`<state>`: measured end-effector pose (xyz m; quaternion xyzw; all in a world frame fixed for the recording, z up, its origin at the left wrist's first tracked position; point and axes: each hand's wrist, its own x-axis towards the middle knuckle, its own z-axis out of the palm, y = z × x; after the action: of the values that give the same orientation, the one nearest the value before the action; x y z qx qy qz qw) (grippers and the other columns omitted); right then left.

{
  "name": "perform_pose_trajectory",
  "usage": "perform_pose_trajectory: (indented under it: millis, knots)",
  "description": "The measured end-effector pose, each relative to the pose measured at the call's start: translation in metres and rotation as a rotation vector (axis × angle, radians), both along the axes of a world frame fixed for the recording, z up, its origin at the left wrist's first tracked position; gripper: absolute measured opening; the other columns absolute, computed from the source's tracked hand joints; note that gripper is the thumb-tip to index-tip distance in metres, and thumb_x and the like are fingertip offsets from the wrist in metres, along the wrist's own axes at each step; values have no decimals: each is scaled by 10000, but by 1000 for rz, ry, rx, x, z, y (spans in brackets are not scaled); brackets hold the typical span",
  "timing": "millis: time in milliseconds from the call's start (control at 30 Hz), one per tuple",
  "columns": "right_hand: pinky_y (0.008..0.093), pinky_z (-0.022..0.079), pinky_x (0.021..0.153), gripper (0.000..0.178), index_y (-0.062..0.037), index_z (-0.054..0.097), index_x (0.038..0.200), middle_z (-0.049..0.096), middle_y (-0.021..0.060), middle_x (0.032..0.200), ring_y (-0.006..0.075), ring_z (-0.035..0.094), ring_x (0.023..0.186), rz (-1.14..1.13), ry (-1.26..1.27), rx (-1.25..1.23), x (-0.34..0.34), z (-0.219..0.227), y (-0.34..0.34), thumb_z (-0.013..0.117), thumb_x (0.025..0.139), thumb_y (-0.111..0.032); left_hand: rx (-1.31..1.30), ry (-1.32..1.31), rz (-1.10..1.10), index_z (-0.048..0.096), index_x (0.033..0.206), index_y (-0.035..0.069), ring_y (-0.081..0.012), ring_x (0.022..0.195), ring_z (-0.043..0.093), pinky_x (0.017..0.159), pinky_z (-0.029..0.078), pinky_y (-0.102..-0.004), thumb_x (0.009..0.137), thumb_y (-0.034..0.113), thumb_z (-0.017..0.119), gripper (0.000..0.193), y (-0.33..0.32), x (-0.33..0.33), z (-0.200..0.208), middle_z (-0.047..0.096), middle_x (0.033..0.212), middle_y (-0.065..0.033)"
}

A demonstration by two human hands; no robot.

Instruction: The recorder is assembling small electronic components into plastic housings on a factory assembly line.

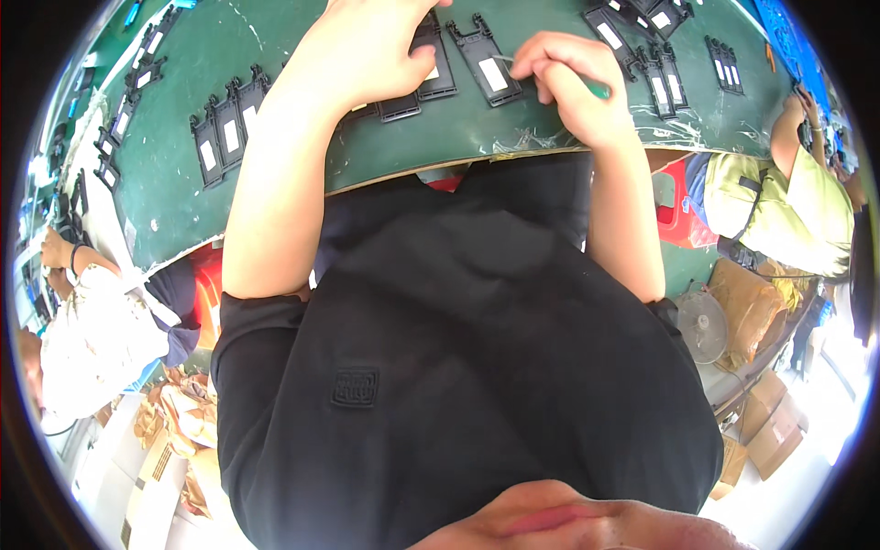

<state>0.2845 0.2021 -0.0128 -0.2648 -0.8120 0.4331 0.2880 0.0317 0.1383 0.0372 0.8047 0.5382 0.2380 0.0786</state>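
My right hand (577,87) is closed around a slim tool with a green handle (598,90). Its thin metal tip reaches a black plastic plate (486,64) that bears a white label and has small lugs at its far end. Over a neighbouring group of black plates (438,75) lies my left hand (367,55). The left thumb stands apart from the fingers, which are mostly cut off by the upper edge of the picture. Part of that group is hidden under the left hand and forearm. I cannot make out the tool's exact kind.
More labelled black plates (225,130) stand in a row on the green table (165,183) at left. Others (662,82) lie at right. Co-workers sit on both sides, one in a yellow-green top (788,211). A fan (701,325) and cardboard boxes (770,422) stand behind at right.
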Motion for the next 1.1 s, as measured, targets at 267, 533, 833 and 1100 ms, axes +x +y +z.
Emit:
perform_pose_trajectory:
  millis: [267, 533, 833, 1100]
  knots:
    - [319, 530, 766, 157, 36, 710, 901, 723, 100, 806, 181, 688, 790, -390, -257, 132, 74, 27, -5, 575, 904, -45, -71, 33, -13, 630, 1079, 23, -366, 1111, 603, 1026, 422, -463, 747, 147, 776, 384, -2, 6, -6, 648, 1061, -178]
    - [354, 553, 756, 114, -3, 710, 923, 727, 120, 827, 243, 717, 777, -529, -360, 595, 81, 24, 4, 618, 887, -59, -83, -39, -85, 640, 944, 11, -378, 1007, 640, 957, 473, -464, 771, 218, 831, 330, 0, 28, -9, 658, 999, -179]
    - [240, 532, 650, 169, 49, 706, 997, 735, 91, 886, 102, 649, 695, -257, 376, -390, -4, -11, -51, 546, 946, 34, -107, -20, -34, 689, 901, 31, -357, 1014, 639, 973, 477, -460, 779, 229, 820, 267, -3, 28, -13, 654, 972, -157]
    - [211, 475, 602, 188, 51, 699, 1005, 734, 83, 881, 86, 639, 689, -308, 254, -290, -9, -16, -44, 516, 1001, 8, 114, 44, -66, 729, 855, 63, -294, 1016, 642, 961, 426, -451, 801, 254, 785, 206, -6, 26, -22, 682, 946, -104]
